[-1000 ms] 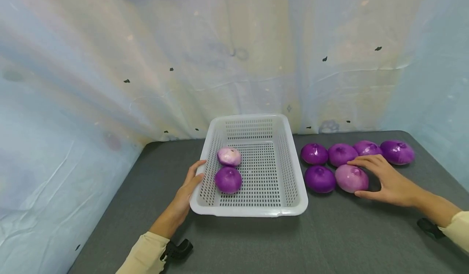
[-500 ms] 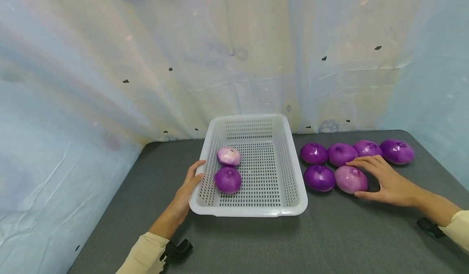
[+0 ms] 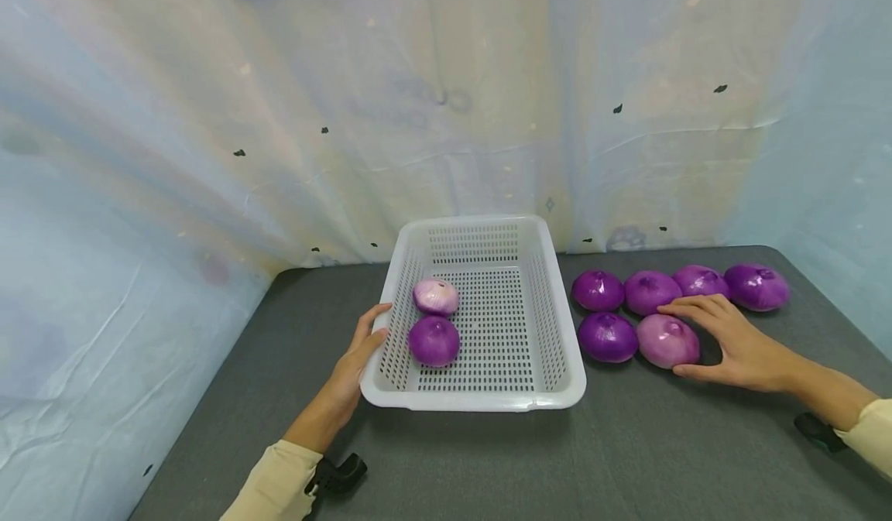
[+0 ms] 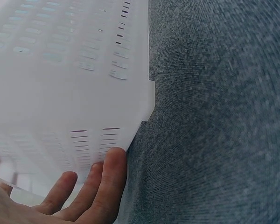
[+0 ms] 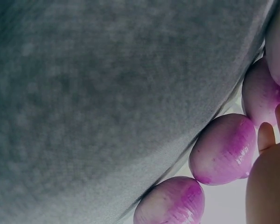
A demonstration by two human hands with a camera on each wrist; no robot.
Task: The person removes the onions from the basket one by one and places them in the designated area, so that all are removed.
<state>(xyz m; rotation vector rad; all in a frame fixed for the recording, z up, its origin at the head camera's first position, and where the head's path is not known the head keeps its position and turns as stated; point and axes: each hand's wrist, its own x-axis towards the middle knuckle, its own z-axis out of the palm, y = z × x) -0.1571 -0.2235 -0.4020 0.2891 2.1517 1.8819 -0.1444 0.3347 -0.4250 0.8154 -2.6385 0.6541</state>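
A white plastic basket (image 3: 491, 401) stands on the dark cloth, with a pale onion (image 3: 436, 296) and a purple onion (image 3: 433, 341) along its left side. My left hand (image 3: 351, 370) holds the basket's left rim; in the left wrist view its fingers (image 4: 113, 175) lie against the slotted outer wall. To the right of the basket, my right hand (image 3: 732, 343) has thumb and fingers around a light purple onion (image 3: 667, 341), which rests on the cloth. A darker onion (image 3: 608, 337) sits just left of it. In the right wrist view the hand's edge shows beside several onions (image 5: 224, 149).
Behind the gripped onion, several purple onions (image 3: 651, 293) form a back row. The dark grey cloth (image 3: 488, 459) covers the table. A pale patterned curtain (image 3: 453, 103) hangs right behind the basket.
Both hands stay in place, the left at the basket rim and the right around the light purple onion. Only a very slight shift of the head view shows.
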